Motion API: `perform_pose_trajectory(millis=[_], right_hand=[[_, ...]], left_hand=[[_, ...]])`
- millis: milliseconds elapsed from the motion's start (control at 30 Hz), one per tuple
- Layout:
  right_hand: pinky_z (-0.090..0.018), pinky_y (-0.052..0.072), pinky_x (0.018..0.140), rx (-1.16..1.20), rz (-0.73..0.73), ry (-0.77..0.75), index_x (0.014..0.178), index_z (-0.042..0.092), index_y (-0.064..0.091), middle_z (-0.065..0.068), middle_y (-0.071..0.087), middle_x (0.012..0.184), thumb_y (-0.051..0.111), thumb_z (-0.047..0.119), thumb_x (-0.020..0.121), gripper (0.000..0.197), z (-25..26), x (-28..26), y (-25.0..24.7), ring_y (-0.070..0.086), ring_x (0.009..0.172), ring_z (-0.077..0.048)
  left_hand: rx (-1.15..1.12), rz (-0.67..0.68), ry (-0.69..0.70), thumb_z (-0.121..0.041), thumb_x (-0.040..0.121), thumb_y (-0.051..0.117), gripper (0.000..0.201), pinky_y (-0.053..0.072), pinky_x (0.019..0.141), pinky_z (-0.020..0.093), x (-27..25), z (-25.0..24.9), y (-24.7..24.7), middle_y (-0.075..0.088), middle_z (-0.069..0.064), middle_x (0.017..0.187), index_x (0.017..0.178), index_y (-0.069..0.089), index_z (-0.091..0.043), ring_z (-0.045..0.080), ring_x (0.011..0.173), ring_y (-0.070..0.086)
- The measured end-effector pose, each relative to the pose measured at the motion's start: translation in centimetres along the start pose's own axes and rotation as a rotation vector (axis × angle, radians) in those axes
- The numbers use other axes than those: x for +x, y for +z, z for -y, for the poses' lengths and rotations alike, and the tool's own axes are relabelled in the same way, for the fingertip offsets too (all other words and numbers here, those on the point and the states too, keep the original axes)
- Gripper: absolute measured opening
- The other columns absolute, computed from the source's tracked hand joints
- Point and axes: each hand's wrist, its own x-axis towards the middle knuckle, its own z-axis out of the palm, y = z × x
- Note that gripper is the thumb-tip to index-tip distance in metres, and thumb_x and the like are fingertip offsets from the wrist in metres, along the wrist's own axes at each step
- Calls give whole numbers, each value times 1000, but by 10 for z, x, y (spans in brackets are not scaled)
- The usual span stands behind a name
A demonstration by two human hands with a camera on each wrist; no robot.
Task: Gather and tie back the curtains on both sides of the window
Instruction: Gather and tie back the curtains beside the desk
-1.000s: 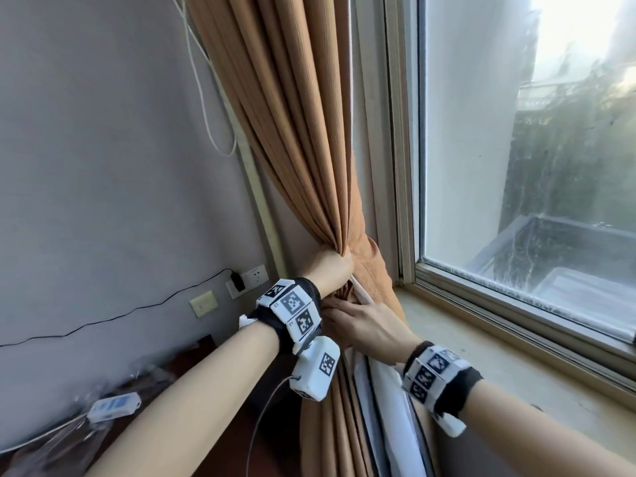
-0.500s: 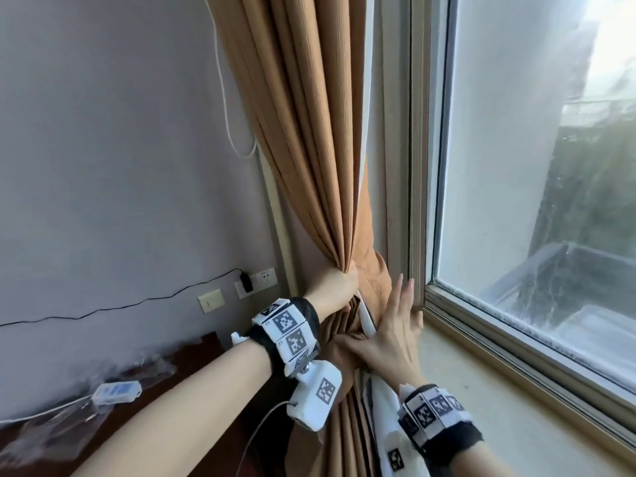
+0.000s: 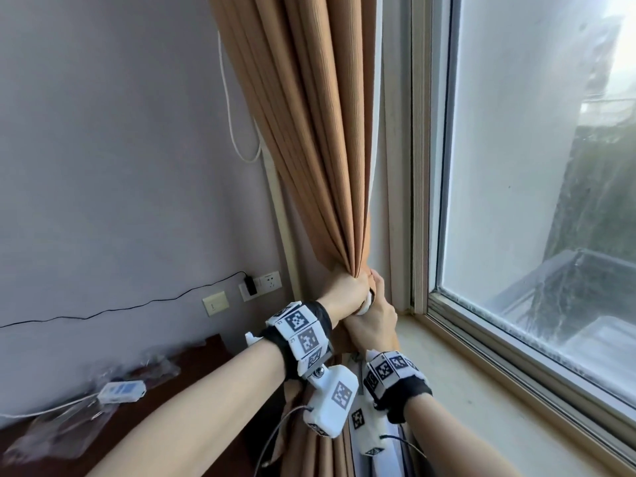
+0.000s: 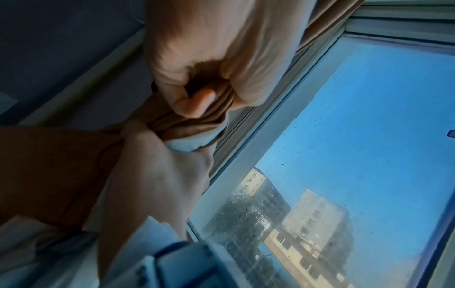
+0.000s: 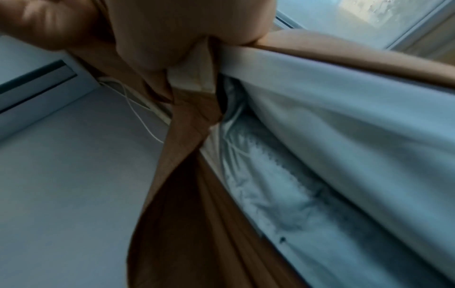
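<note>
A tan ribbed curtain (image 3: 320, 139) with a white lining (image 5: 320, 109) hangs at the left side of the window (image 3: 537, 166), bunched into a narrow bundle. My left hand (image 3: 347, 290) grips the bundle from the left at sill height; in the left wrist view the left hand (image 4: 197, 64) has its fingers curled round the tan folds (image 4: 187, 124). My right hand (image 3: 373, 315) wraps the same bundle from the right, just below and against the left hand. In the right wrist view the right hand (image 5: 160, 37) holds the tan cloth and its lining. No tie-back is visible.
A stone sill (image 3: 481, 390) runs below the window frame (image 3: 418, 166). On the grey wall are a socket with a black plug (image 3: 260, 285), a beige switch (image 3: 215, 303) and a white looped cord (image 3: 237, 132). A dark wooden table (image 3: 120, 425) at lower left holds a white device (image 3: 120, 390) and plastic wrap.
The right hand went from beneath the left hand, to open fingers against the curtain, to now closed round the bundle. The left hand kept its grip. The view shifted left.
</note>
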Motion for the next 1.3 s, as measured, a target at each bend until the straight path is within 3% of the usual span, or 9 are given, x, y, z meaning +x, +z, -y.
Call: perform_pose_trajectory(millis=[233, 333, 433, 533, 633, 767, 967, 1167, 1300], right_hand=[[-27, 39, 67, -11, -25, -46, 125, 21, 49, -7, 71, 88, 68, 17, 72, 57, -16, 8, 2, 64, 87, -40], [-27, 37, 66, -10, -10, -29, 120, 19, 52, -9, 71, 88, 71, 13, 71, 54, -20, 10, 1, 62, 89, -41], [-33, 48, 69, 5, -11, -39, 124, 24, 50, -9, 71, 86, 72, 15, 70, 59, -21, 7, 4, 64, 87, -40], [-35, 50, 70, 15, 1, -49, 123, 29, 48, -6, 72, 85, 71, 16, 70, 59, -21, 3, 7, 64, 87, -38], [-31, 49, 72, 32, 5, -41, 122, 35, 47, 0, 72, 85, 73, 18, 69, 62, -22, 2, 5, 65, 88, -33], [-31, 51, 74, 30, 0, -72, 123, 36, 47, 3, 71, 87, 75, 17, 69, 64, -24, 2, 3, 66, 88, -30], [-33, 52, 74, 30, 8, -75, 123, 28, 49, -1, 72, 88, 78, 22, 69, 62, -26, 3, 2, 66, 89, -32], [-40, 53, 80, 61, 39, -94, 128, 21, 50, -6, 72, 98, 81, 27, 70, 65, -25, 2, -5, 66, 96, -33], [-32, 52, 76, 76, 39, -85, 132, 25, 49, -2, 72, 91, 79, 22, 71, 68, -23, -2, 1, 66, 90, -29]], left_hand=[[-203, 444, 93, -42, 76, 76, 63, 39, 104, 22, 5, 61, -51, 61, -7, 129, 131, 54, -22, 5, 120, 54], [-64, 284, -7, -34, 73, 82, 65, 39, 99, 20, 8, 121, -57, 60, -5, 122, 129, 51, -22, 10, 119, 53], [103, 368, -27, -24, 83, 74, 54, 37, 88, 5, 6, 153, -39, 58, -3, 123, 130, 52, -11, 12, 119, 53], [118, 440, -76, -30, 83, 73, 58, 40, 99, 15, 10, 163, -29, 58, 0, 130, 134, 50, -12, 12, 118, 55], [-35, 470, -169, -46, 68, 79, 63, 41, 105, 26, 16, 159, -34, 61, -2, 125, 122, 58, -21, 12, 116, 56], [-16, 507, -87, -41, 80, 73, 46, 40, 91, 9, 18, 149, -44, 64, -9, 110, 116, 63, -14, 6, 105, 58], [-309, 545, -65, -28, 71, 79, 27, 46, 91, 29, 18, 152, -58, 69, 7, 94, 90, 66, -14, 20, 94, 63], [302, 262, 282, -18, 80, 76, 9, 40, 80, 16, 29, 138, -93, 67, -15, 85, 88, 74, -19, -4, 81, 61], [385, 2, 465, -14, 82, 70, 11, 47, 88, 24, 51, 134, -83, 67, -9, 102, 90, 75, -19, 7, 95, 62]])
